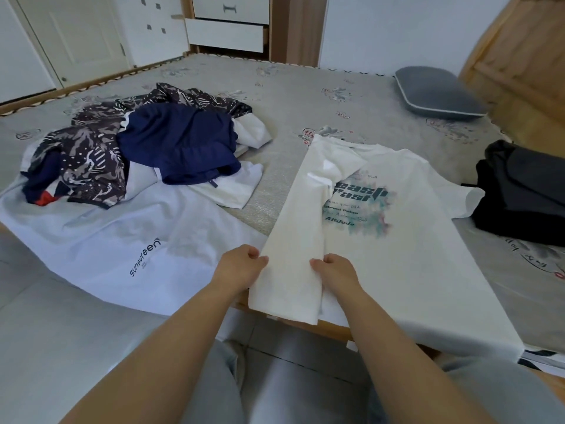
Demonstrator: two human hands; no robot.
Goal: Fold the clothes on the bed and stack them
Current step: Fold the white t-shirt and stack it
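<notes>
Both hands, left hand point(241, 264) and right hand point(333, 270), pinch the white printed T-shirt's point(397, 240) folded flap at the bed's point(305, 96) near edge; best keep that crease straight and flat.

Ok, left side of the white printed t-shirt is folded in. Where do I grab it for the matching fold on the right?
Probably take the white printed t-shirt by its right sleeve and the right hem corner, coming from the right edge. That side lies flat and unfolded, sleeve spread toward the dark clothes. Both hands, left and right, now grip the folded panel's near end.
</notes>
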